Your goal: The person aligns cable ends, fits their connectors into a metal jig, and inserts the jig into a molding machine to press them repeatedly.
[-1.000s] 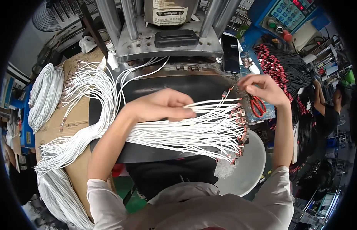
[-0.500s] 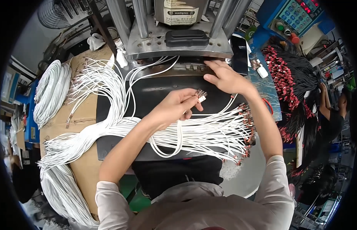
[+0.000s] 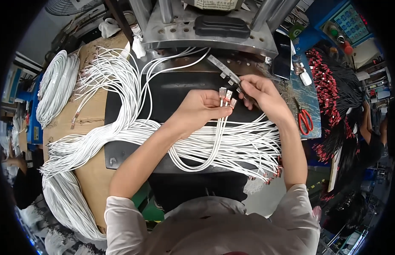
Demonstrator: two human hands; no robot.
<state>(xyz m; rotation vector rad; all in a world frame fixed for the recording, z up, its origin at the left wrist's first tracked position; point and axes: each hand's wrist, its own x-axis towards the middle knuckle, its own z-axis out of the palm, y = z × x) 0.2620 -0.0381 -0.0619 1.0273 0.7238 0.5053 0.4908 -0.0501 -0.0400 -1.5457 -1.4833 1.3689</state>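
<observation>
My left hand [image 3: 193, 111] pinches the ends of a few white USB cables [image 3: 217, 138], whose metal plugs [image 3: 227, 95] stick up side by side past the fingertips. Their cords hang in a loop over a large bundle of white cables [image 3: 244, 144] on the black work surface. Just beyond, my right hand [image 3: 266, 97] grips one end of a narrow metal bar [image 3: 223, 69] with small blocks along its edge. The bar slants up and left, close to the plugs but apart from them. My right fingers partly hide its near end.
A metal press [image 3: 210, 40] stands directly ahead over the work surface. Red-handled cutters [image 3: 305, 121] and a dark phone [image 3: 282, 56] lie at right. More white cables [image 3: 119, 93] cover the left side. Black cables with red ends [image 3: 329, 91] hang at far right, near another person's arm [image 3: 366, 121].
My right hand has picked up the metal bar at the press and drawn it nearer. In my left hand the plugs now point upward, spread apart. The whole view has shifted slightly.
</observation>
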